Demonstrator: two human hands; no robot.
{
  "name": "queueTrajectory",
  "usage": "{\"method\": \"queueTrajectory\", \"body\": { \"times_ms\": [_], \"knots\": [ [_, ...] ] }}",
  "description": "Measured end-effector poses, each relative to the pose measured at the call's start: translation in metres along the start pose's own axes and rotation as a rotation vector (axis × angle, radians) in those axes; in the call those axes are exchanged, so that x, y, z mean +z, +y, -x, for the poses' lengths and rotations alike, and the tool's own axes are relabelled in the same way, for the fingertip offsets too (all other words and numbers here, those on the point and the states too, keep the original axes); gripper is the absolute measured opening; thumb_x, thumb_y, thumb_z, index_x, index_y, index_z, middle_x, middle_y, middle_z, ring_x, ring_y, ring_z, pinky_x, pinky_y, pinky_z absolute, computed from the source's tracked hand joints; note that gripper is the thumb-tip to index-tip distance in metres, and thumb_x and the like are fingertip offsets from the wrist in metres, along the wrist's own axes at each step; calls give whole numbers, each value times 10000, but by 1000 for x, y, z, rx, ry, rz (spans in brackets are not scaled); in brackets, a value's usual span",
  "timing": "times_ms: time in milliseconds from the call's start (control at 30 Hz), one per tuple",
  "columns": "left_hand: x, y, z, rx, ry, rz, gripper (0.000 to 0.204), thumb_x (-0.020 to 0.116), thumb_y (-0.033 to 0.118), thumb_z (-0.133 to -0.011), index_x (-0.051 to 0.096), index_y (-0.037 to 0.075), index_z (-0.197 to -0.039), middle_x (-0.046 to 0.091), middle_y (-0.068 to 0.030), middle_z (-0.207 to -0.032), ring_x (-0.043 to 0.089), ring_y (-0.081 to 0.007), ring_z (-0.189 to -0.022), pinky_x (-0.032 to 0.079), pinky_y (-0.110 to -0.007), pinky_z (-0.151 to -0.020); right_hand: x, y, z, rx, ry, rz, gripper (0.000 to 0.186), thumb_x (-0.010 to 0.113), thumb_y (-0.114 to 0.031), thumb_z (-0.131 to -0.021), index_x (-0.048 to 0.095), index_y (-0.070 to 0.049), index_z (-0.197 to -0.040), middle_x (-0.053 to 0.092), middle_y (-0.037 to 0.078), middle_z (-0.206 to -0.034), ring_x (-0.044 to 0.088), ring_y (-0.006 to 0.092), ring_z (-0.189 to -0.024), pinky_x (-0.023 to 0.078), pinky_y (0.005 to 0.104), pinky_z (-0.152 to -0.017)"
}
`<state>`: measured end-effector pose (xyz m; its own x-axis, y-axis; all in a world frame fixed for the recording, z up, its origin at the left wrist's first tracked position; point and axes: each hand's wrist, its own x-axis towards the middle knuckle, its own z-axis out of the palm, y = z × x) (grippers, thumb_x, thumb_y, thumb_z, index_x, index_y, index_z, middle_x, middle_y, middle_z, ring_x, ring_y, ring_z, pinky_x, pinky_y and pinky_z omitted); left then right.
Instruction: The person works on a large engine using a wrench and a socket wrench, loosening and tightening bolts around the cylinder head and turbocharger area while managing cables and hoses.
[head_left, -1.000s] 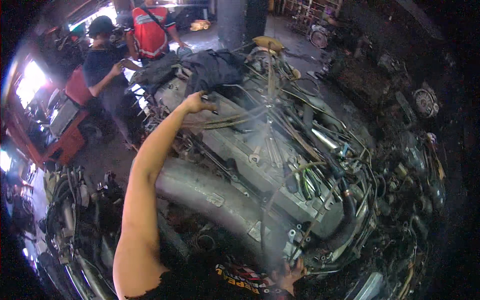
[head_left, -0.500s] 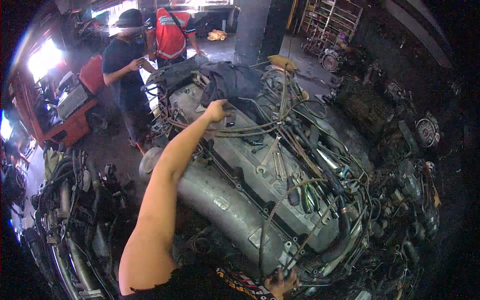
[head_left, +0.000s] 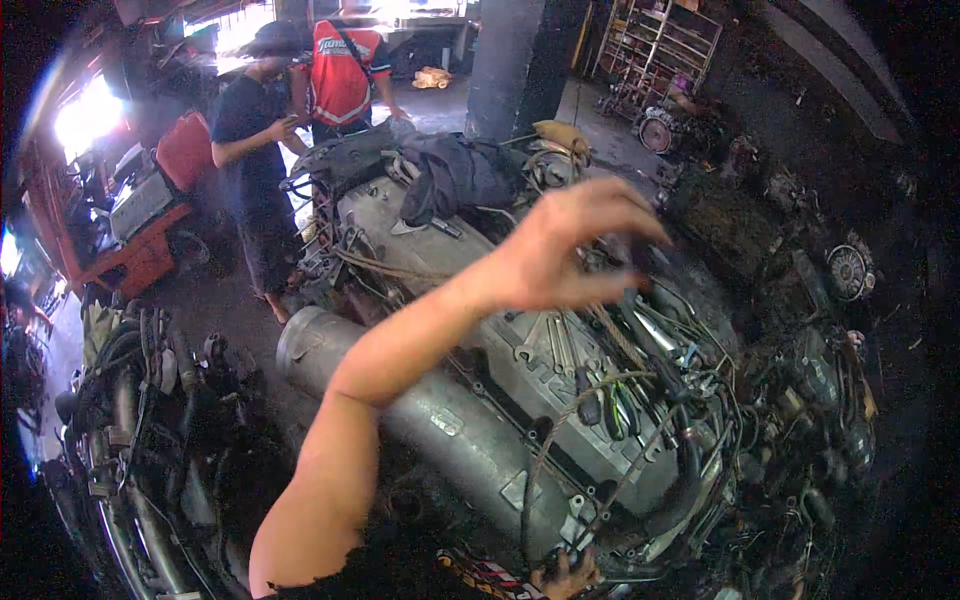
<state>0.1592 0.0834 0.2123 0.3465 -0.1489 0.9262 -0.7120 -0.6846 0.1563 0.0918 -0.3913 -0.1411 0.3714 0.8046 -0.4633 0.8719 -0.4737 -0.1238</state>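
Note:
My left hand [head_left: 590,245] is raised over the engine [head_left: 430,240], blurred, fingers curved and apart with nothing visible between them. Below it open-ended wrenches [head_left: 550,340] and green-and-black handled pliers [head_left: 625,410] lie on the grey cover, with ropes [head_left: 400,265] across it. My right hand [head_left: 565,572], low at the engine's near end beside a metal bracket [head_left: 575,515], is closed on something dark that I cannot make out. A black cloth bundle [head_left: 440,175] rests on the far end. A large grey cylindrical pipe [head_left: 400,410] runs along the engine's left side.
A person in dark clothes [head_left: 245,150] and another in a red vest [head_left: 340,75] stand beyond the engine. A red machine [head_left: 140,250] is at left, a dark pillar [head_left: 505,60] behind, metal racks [head_left: 655,50] at back right, and piled parts and pipes on both sides.
My left hand has left the top of the cover near the cloth and swung right and toward me, rising over the tools. My right hand stays low at the near end.

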Motion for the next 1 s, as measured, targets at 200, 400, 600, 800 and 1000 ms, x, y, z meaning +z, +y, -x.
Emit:
{"method": "queueTrajectory", "body": {
  "times_ms": [200,400,600,800,1000],
  "knots": [
    [-17,73,-13,449,40,165,220,590,246,-778,651,60,-878,578,-94,-887,564,-240,-787,447,-339,-635,-3,-14,-7,134,332,-19,479,393,-407,-883,396,-181,-1306,391,140,-1315,311,360,-1207,243,601,-969],
    [-42,92,-9,423,24,279,437,372,380,-875,641,57,-754,578,-59,-763,546,-210,-682,409,-335,-594,-5,-21,-17,160,416,7,475,384,-412,-888,395,-190,-1307,390,137,-1316,316,357,-1204,244,604,-967],
    [-30,94,-10,599,233,358,595,248,444,-943,599,74,-638,573,-48,-685,534,-183,-568,405,-312,-504,-3,-23,-20,161,461,11,471,375,-417,-892,394,-198,-1309,389,134,-1318,320,354,-1201,246,606,-965],
    [-34,116,-2,604,460,517,683,212,495,-939,572,67,-548,542,-69,-613,494,-159,-472,389,-277,-379,-3,-26,-23,169,486,7,467,366,-422,-897,394,-206,-1310,388,132,-1319,325,351,-1198,248,609,-963],
    [-53,117,5,440,135,480,506,190,321,-954,526,138,-623,582,-10,-697,591,-178,-601,471,-343,-557,-1,-26,-23,176,465,5,463,357,-427,-902,393,-214,-1312,388,129,-1321,330,349,-1194,250,612,-961]
  ]
}}
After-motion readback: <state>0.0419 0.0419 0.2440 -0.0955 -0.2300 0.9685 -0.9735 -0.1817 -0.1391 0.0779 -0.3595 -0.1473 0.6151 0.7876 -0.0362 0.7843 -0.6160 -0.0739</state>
